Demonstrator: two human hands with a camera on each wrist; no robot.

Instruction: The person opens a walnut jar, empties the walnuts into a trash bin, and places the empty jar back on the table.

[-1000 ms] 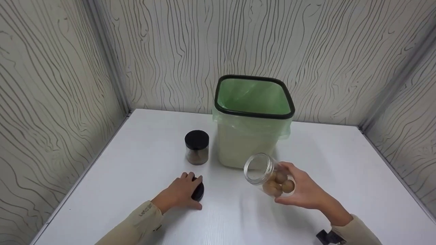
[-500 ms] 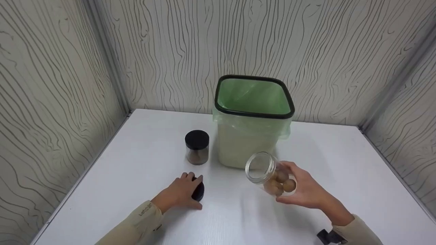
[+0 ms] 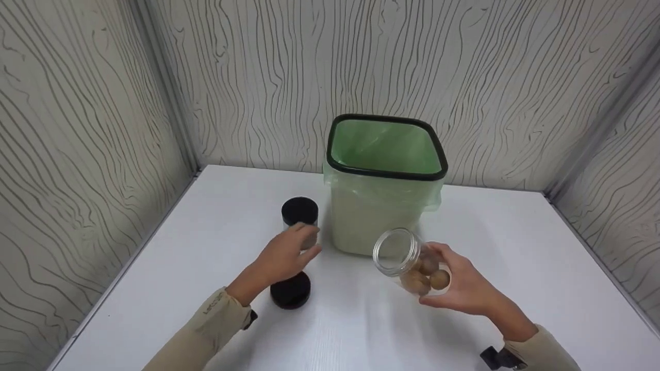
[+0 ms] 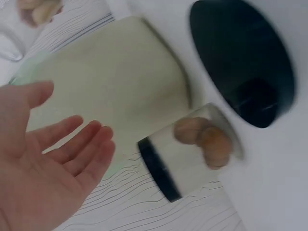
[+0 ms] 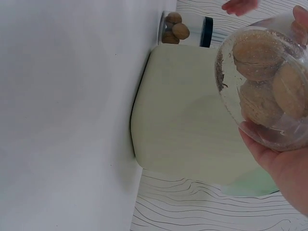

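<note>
My right hand [image 3: 464, 286] grips a clear, lidless jar [image 3: 397, 253] tilted with its mouth up and to the left. Several walnuts [image 5: 257, 101] sit at the bottom of it. My left hand [image 3: 281, 255] is off the table, fingers spread and holding nothing. Just below it in the head view, a loose black lid [image 3: 291, 291] lies on the table. Beyond the left hand stands a second clear jar [image 4: 192, 163] with its black lid on, partly hidden by the fingers in the head view. Walnuts [image 4: 215, 147] show inside this jar too.
A pale bin [image 3: 374, 221] with a black rim and a green liner [image 3: 386, 147] stands at the back middle of the white table [image 3: 232, 206]. Patterned panels [image 3: 268, 77] enclose the back and sides.
My left hand has let go of the black lid and moved up and forward toward the lidded jar. The lid now lies uncovered. The right hand and its jar have barely moved.
</note>
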